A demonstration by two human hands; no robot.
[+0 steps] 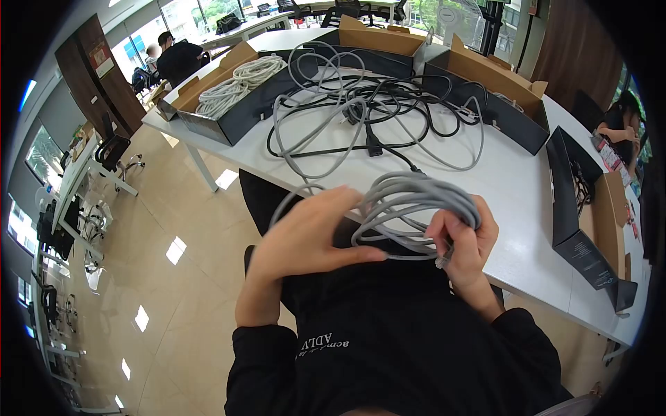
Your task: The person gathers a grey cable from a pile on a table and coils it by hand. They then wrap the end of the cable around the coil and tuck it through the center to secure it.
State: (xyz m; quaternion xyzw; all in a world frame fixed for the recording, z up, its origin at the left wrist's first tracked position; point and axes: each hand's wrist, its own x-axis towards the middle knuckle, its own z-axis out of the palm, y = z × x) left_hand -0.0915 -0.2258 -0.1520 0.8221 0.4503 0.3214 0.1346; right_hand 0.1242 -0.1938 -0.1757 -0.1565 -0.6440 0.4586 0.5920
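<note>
My right hand point(463, 243) is closed round one side of a looped grey network cable point(406, 201), above the table's front edge. A clear plug point(445, 258) on the cable's end pokes out below its fingers. My left hand point(309, 236) is at the coil's other side, slightly blurred. Its thumb and fingers are spread apart, with the thumb tip by the lowest loops. A grey strand passes behind that hand; whether it touches the palm is hidden. Beyond the coil lie tangled grey and black cables point(354, 114), with a black connector point(373, 142) among them.
On the white table point(517, 239), an open box point(229, 114) at left holds bundled pale cables point(239, 83). More open boxes stand at the back and a box point(583, 208) with black cables is at right. A person point(179, 59) sits far left; another point(624, 128) is at far right.
</note>
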